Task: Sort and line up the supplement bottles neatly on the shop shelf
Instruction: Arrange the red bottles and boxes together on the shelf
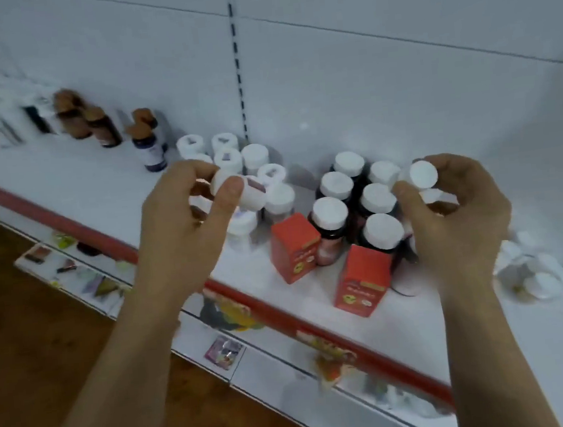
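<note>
A tilted white-capped supplement bottle [240, 191] with a dark patch on its lid sits in the left hand [178, 230]. That hand's grip pinches the cap between thumb and fingertips, above a cluster of pale white-capped bottles [255, 157]. The right hand [459, 217] curls its grip round a plain white-capped bottle [422, 174]; its body is hidden, perhaps dark like the dark-bodied white-capped bottles [337, 185] standing just beside it. Two orange-red cardboard boxes [295, 246] stand in front of those on the white metal shelf [97, 176]. Farther left stand blurred brown-capped bottles [103, 125].
</note>
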`<state>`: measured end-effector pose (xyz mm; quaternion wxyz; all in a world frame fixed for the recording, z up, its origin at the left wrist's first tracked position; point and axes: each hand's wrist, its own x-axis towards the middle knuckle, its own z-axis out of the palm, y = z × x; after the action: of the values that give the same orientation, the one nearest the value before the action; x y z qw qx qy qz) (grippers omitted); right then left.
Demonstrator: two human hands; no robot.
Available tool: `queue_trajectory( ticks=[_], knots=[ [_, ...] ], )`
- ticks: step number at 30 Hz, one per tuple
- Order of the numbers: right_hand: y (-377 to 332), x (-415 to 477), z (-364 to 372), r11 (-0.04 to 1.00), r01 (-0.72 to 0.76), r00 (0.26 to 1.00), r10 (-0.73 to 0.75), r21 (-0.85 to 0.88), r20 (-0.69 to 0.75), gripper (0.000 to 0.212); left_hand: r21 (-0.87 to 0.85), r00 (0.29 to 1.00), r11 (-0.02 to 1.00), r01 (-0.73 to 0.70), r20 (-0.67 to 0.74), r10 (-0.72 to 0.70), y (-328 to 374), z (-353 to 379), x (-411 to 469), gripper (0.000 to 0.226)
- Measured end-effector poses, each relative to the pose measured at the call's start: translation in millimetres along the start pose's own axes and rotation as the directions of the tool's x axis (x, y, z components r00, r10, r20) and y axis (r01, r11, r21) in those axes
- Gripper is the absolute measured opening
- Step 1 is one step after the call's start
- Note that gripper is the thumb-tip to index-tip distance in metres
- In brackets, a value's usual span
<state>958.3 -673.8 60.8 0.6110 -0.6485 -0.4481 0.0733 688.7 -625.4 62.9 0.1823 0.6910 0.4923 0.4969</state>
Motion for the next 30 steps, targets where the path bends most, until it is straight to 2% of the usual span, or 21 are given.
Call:
queue_trajectory(
  ticks=[4,7,11,14,17,21,23,27,28,30],
  knots=[
    [-39,-32,73,0.993,0.077,0.99,-0.087,0.094,0.108,0.025,-0.107,0.969,0.989,0.106,-0.213,-0.127,-49,-86,-32,0.023],
    [-62,-64,137,0.985,0.092,0.971,-0.12,0.145,0.206,0.027,-0.234,0.931,0.95,0.205,-0.252,-0.263,-96,-147,-50,0.029],
    [-98,-119,245,0.962,0.067,0.949,-0.144,0.266,0.282,0.028,-0.236,0.915,0.948,0.212,-0.294,-0.277,-149,-232,-62,0.034],
    [-137,-159,325,0.949,0.041,0.871,-0.187,0.312,0.454,0.025,-0.232,0.877,0.935,0.27,-0.341,-0.338,-178,-299,-69,0.025],
    [-176,-196,400,0.943,0.056,0.718,-0.265,0.327,0.643,0.027,-0.149,0.827,0.936,0.32,-0.438,-0.353,-214,-368,-81,0.025],
    [-217,-241,504,0.936,0.063,0.437,-0.338,0.346,0.834,0.031,-0.126,0.707,0.904,0.409,-0.583,-0.401,-266,-442,-95,0.023],
    [-234,-261,556,0.927,0.07,0.319,-0.37,0.367,0.873,0.031,-0.107,0.67,0.888,0.446,-0.618,-0.411,-298,-473,-94,0.024],
    [-265,-297,662,0.903,0.128,0.068,-0.42,0.41,0.905,0.031,-0.037,0.671,0.878,0.477,-0.629,-0.392,-370,-531,-68,0.022],
    [-273,-305,690,0.896,0.14,0.017,-0.428,0.422,0.904,0.031,-0.032,0.67,0.872,0.489,-0.625,-0.399,-389,-545,-57,0.02],
    [-289,-314,747,0.886,0.154,-0.033,-0.439,0.438,0.898,0.031,-0.039,0.665,0.858,0.513,-0.613,-0.426,-430,-576,-30,0.019]
  ],
)
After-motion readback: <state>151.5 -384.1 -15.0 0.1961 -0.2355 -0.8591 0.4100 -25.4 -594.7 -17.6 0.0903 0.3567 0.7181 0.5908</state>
